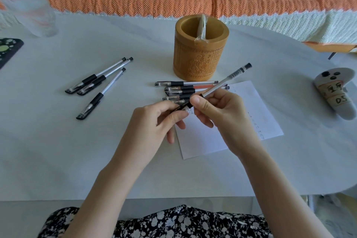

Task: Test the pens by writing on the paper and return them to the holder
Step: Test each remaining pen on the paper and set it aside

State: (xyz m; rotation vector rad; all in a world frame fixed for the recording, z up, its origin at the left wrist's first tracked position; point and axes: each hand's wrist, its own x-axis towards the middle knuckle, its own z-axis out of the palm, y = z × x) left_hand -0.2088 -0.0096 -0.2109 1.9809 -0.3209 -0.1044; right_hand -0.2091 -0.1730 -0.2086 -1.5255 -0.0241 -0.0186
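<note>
Centre of frame, above the paper (pixel 222 133): my right hand (pixel 218 110) pinches a light, stiff, smooth pen (pixel 224 83) by its barrel; my left hand (pixel 160 118) grips its dark end, probably the cap.

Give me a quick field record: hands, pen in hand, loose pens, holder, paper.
left hand: pinching the cap end of the held pen
right hand: gripping the held pen barrel
loose pens: three at left; a cluster in front of the holder
holder: upright, one wrapped item inside
paper: flat under the hands, numbers written
</note>
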